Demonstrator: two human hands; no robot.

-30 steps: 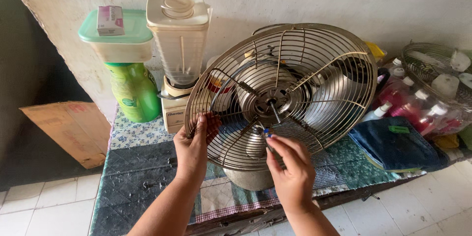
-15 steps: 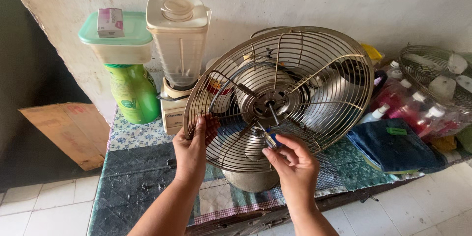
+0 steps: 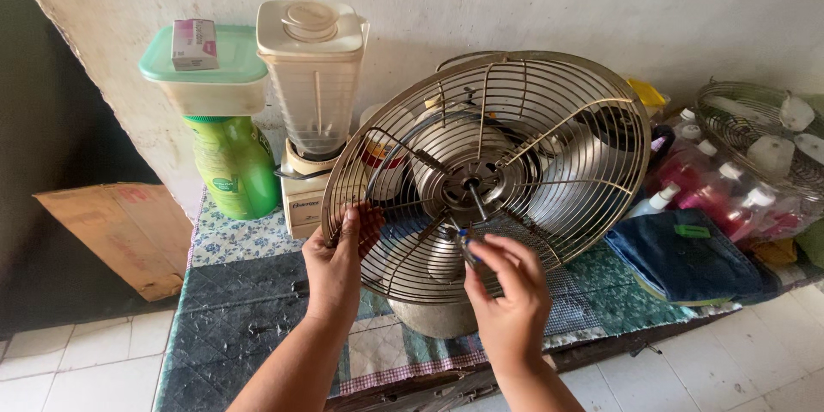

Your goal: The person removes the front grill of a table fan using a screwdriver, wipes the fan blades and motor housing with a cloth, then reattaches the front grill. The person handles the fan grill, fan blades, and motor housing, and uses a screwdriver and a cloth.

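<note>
Left hand [image 3: 336,262]: fingers closed on rim of round silver wire fan guard [image 3: 549,146].
Right hand [image 3: 508,287]: fingertips pinching small blue-tipped tool [image 3: 464,243] at guard's hub.

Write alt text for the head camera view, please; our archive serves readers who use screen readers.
A person's left hand grips the rim of a round metal fan guard while the right hand holds a small blue-tipped tool near its hub. Behind stand a blender and a green bottle against a white wall.
</note>
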